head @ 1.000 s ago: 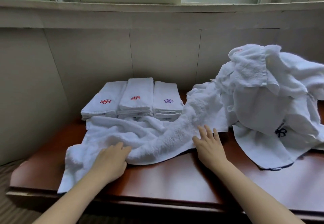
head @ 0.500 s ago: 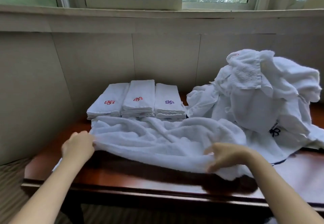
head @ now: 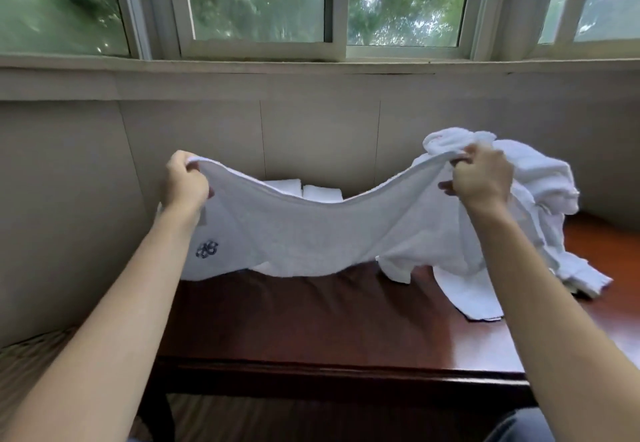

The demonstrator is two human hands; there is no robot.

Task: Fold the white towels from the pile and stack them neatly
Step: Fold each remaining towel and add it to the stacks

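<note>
A person's two bare forearms reach forward over a dark reddish-brown wooden bench (head: 311, 330) set against a pale wall below a row of windows (head: 259, 1) showing blurred green leaves. On the left, the left hand (head: 185, 182) is raised above the bench's left end, its fingers curled tightly round one top corner of a white towel (head: 311, 233). The towel hangs stretched between both hands, its upper edge sagging in the middle and its lower edge hanging just over the bench top. A small dark flower-shaped embroidered emblem (head: 206, 248) sits near the towel's lower left corner, beside the left wrist. Behind the sagging middle, toward the bench's back edge, the tops of folded white towels (head: 304, 192) peek over the held towel; the rest of them is hidden. Further right, the right hand (head: 481, 178) grips the towel's other top corner, fingers bunched closed around gathered cloth, thumb pointing inward. Behind and beyond this hand, on the right part of the bench, a loose pile of rumpled white towels (head: 540, 199) spills down toward the front edge.
</note>
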